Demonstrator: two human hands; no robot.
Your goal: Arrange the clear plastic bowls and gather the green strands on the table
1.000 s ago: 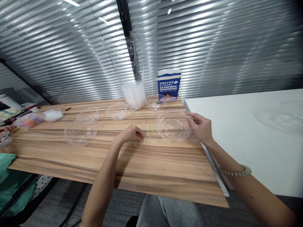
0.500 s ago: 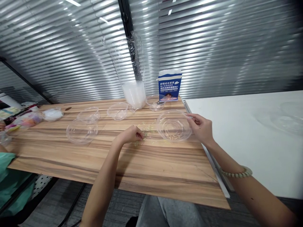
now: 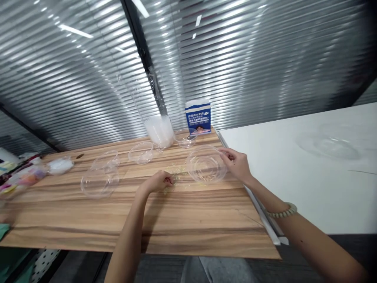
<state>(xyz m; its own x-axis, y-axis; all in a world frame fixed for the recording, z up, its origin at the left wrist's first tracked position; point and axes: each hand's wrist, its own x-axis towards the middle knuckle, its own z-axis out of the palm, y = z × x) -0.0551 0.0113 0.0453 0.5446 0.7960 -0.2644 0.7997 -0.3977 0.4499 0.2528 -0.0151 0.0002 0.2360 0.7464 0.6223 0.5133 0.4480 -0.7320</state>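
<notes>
My right hand point(image 3: 237, 164) pinches the right rim of a clear plastic bowl point(image 3: 206, 165), which rests near the right end of the wood-patterned table point(image 3: 188, 220). Small tan pieces lie at the bottom of this bowl. Left of it, my left hand point(image 3: 160, 181) is closed at the table surface, its fingertips bent down among thin pale green-yellow shreds point(image 3: 178, 173). Whatever its fingers hold is too small to make out.
Behind stand a stack of clear containers point(image 3: 160, 131), a blue printed bag point(image 3: 198, 118) and a clear bowl point(image 3: 185, 138). More clear bowls point(image 3: 100, 182) sit to the left. A white table point(image 3: 294, 177) adjoins on the right. Bagged colourful items point(image 3: 28, 177) lie far left.
The camera view has tilted and shifted, so the table appears lower. My right hand is still at the bowl's rim, and my left hand remains closed near the shreds.
</notes>
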